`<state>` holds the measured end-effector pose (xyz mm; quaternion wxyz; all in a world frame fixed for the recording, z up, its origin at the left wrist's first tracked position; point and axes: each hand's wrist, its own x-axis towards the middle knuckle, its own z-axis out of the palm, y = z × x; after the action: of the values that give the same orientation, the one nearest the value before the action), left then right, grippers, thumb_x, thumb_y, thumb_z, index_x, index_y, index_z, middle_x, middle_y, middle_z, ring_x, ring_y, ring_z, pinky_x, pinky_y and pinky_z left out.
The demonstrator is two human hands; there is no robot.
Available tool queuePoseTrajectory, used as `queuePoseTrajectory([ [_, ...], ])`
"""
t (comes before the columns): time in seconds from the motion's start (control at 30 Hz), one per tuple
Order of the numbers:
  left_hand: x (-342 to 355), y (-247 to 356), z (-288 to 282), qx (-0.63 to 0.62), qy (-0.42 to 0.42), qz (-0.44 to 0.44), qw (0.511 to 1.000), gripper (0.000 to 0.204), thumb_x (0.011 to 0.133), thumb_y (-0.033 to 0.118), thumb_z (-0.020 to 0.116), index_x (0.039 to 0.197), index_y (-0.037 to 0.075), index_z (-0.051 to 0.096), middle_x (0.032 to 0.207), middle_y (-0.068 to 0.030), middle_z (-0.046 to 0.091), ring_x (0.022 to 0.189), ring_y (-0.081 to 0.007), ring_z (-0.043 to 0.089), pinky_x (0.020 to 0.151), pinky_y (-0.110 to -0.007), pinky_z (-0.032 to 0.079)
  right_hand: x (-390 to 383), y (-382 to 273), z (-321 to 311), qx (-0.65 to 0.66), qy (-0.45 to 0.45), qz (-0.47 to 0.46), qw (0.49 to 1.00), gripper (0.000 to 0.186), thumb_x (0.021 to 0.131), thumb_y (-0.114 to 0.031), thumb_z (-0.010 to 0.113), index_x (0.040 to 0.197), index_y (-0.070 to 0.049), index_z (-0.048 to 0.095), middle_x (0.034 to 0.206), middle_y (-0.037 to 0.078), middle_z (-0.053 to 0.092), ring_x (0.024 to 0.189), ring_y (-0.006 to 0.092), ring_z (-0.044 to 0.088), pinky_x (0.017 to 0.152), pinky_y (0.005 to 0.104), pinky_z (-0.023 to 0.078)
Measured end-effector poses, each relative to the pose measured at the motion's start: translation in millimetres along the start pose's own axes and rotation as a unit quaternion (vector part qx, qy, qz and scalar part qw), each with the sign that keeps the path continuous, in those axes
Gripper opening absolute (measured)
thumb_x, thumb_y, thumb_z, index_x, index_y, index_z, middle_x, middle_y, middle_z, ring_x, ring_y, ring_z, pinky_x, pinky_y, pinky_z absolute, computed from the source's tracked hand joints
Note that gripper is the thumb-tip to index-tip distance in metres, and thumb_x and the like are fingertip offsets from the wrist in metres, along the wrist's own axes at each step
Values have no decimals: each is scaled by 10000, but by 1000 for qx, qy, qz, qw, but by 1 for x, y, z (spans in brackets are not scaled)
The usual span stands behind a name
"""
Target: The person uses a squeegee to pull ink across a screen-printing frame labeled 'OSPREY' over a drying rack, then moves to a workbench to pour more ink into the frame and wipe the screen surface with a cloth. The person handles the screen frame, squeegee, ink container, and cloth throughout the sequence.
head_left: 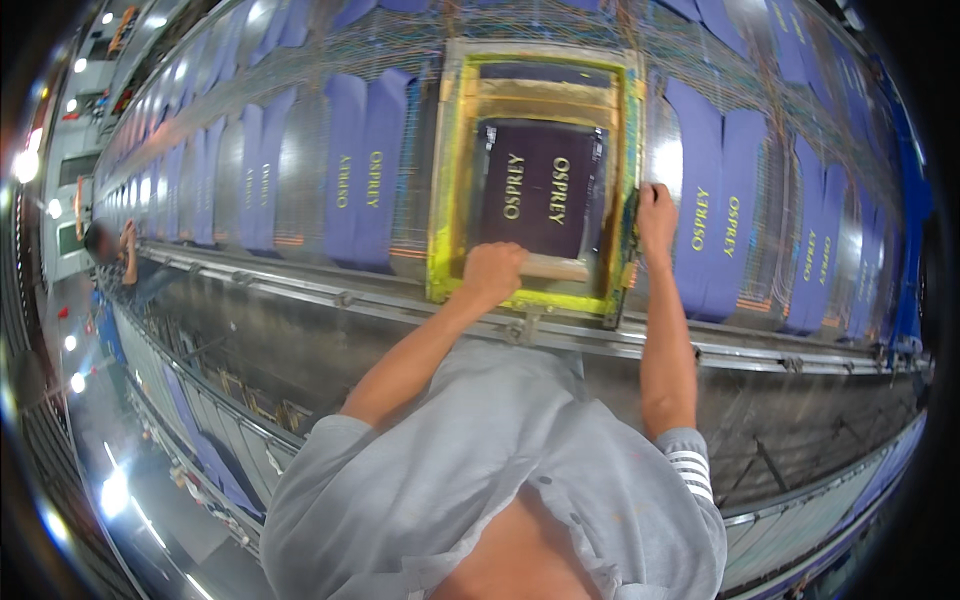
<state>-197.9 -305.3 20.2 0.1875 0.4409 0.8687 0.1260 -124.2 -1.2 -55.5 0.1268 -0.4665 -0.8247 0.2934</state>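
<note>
A pale wooden squeegee handle (pixel 553 267) lay across the near end of the yellow-stained rectangular screen-printing frame (pixel 452 180), over its dark purple mesh. The left hand (pixel 494 272) sat on the handle's left end, fingers curled down around it, with the bare forearm running straight up from the grey sleeve. The right hand (pixel 656 215) gripped the frame's right rail, fingers wrapped over the edge, that arm stretched forward and nearly straight, a striped cuff pushed up near the elbow. The frame rested on the long shiny metal desk (pixel 300 190), between rows of flat purple fabric pieces (pixel 365 160) bearing yellow lettering. A metal rail (pixel 330 295) ran along the desk's near edge.
</note>
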Motion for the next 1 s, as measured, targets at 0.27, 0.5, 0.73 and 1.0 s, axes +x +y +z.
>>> queuePoseTrajectory([
  [0.27,-37,-44,-31,-60,58,-17,996,377,653,17,646,999,98,771,1043,-81,761,944,-290,724,813,-425,578,-24,-69,1,151,16,22,988,292,962,-208,609,937,62,719,720,88,664,649,180,555,626,381,445],
  [0.5,-120,-231,-83,-29,93,-34,995,469,626,-29,624,1059,72,773,1102,-118,752,1015,-303,718,911,-394,570,-118,-208,149,227,28,10,973,223,920,-199,613,887,-1,709,849,234,701,772,420,668,717,483,507],
  [0.73,-167,-295,-127,-9,67,-45,997,389,683,-50,588,1014,69,754,1014,-136,744,915,-358,698,797,-449,554,-153,-268,188,217,7,38,975,258,932,-246,634,918,2,705,808,224,703,776,428,671,719,497,500],
  [1.0,-182,-320,-113,-25,85,4,996,353,681,-56,587,981,44,744,977,-138,742,897,-347,700,785,-459,551,-150,-276,210,123,12,31,992,293,951,-272,599,924,2,699,818,218,709,783,441,664,753,525,502],
])
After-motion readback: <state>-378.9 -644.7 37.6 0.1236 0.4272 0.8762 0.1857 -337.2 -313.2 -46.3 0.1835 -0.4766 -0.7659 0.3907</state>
